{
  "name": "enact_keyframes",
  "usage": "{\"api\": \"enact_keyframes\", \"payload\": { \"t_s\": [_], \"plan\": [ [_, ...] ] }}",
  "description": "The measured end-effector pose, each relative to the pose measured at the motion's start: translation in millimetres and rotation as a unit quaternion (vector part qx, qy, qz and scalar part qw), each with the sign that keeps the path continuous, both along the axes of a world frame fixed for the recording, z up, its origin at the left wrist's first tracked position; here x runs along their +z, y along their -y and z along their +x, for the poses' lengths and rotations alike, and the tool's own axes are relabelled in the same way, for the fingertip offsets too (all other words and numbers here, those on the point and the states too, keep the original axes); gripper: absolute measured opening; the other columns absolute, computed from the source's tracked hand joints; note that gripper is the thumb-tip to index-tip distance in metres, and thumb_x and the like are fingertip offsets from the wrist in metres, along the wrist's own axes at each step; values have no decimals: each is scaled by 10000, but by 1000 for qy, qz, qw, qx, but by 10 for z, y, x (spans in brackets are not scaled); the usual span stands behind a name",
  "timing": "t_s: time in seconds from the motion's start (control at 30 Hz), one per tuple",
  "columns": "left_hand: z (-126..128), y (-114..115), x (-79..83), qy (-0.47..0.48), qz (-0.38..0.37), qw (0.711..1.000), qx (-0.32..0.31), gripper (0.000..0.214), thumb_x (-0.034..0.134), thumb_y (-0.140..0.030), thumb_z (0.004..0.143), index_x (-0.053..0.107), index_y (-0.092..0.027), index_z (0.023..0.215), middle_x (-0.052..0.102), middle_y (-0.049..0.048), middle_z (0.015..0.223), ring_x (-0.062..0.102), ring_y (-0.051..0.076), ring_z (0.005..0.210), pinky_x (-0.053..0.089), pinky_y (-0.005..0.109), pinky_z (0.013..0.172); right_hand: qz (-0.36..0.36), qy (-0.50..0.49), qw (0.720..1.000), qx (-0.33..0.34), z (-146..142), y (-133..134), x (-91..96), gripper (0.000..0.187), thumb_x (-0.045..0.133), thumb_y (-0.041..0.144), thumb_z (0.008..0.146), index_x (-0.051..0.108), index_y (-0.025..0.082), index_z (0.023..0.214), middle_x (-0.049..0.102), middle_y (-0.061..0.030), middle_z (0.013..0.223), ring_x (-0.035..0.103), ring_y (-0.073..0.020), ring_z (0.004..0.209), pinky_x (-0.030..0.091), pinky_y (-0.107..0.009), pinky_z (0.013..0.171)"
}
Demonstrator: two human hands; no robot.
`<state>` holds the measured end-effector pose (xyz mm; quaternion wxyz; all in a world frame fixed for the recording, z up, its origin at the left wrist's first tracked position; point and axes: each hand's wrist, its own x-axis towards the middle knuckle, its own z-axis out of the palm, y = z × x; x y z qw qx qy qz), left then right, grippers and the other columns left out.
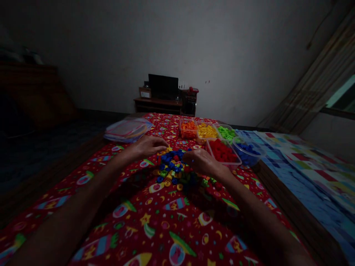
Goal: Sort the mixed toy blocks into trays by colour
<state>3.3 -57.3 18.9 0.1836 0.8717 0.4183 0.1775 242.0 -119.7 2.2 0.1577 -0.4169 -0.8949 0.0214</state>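
Observation:
A heap of small mixed-colour plastic pieces (173,168), mostly blue with yellow, green and red, lies on a red patterned cloth (155,229). My left hand (146,145) rests at the heap's far left edge, fingers curled and pinched over yellow pieces. On the heap's right side, my right hand (201,160) has its fingers bent down onto the pieces. What either hand grips is hidden. Behind the heap stand clear tubs of sorted pieces: orange (188,129), yellow (206,131), green (226,133), red (223,150) and blue (247,149).
A stack of clear plastic lids (128,129) lies at the far left of the cloth. A blue patterned mat (305,166) lies to the right. Against the far wall stands a low wooden stand with a dark screen (163,87). The room is dim.

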Motion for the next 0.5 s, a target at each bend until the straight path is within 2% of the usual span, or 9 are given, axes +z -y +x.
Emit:
{"api": "enact_keyframes", "payload": {
  "t_s": [0.13, 0.27, 0.37, 0.5],
  "plan": [
    [-98, 253, -176, -91, -42, 994, -36, 223, 523, -281, 767, 686, -186, 886, 691, 19, 861, 619, 171, 790, 454, 239, 716, -8, 59, 998, 7, -95, 80, -92, 134, 515, 155, 841, 642, 157, 800, 582, -18, 669, 430, -89, 558, 257, -238, 546],
    [-22, 442, -394, -147, 2, 988, -44, 197, 578, -211, 717, 680, -201, 886, 636, 34, 955, 596, 169, 849, 446, 223, 720, 79, 60, 995, 9, 29, 59, -329, 144, 558, 202, 843, 632, 134, 946, 618, -87, 864, 522, -154, 785, 344, -261, 695],
    [55, 477, -467, -153, 35, 986, -55, 182, 583, -181, 719, 678, -210, 872, 615, 41, 1018, 580, 173, 912, 443, 222, 770, 99, 40, 993, 46, 55, 35, -468, 282, 573, 308, 853, 592, 139, 1079, 606, -102, 963, 524, -169, 880, 373, -267, 760],
    [46, 402, -502, -111, 57, 990, -61, 156, 548, -208, 759, 670, -208, 857, 632, 39, 965, 585, 166, 869, 443, 229, 765, 74, 64, 995, 14, -122, 36, -542, 308, 538, 379, 873, 578, 182, 1106, 582, -88, 958, 517, -160, 835, 379, -258, 699]
  ]
}}
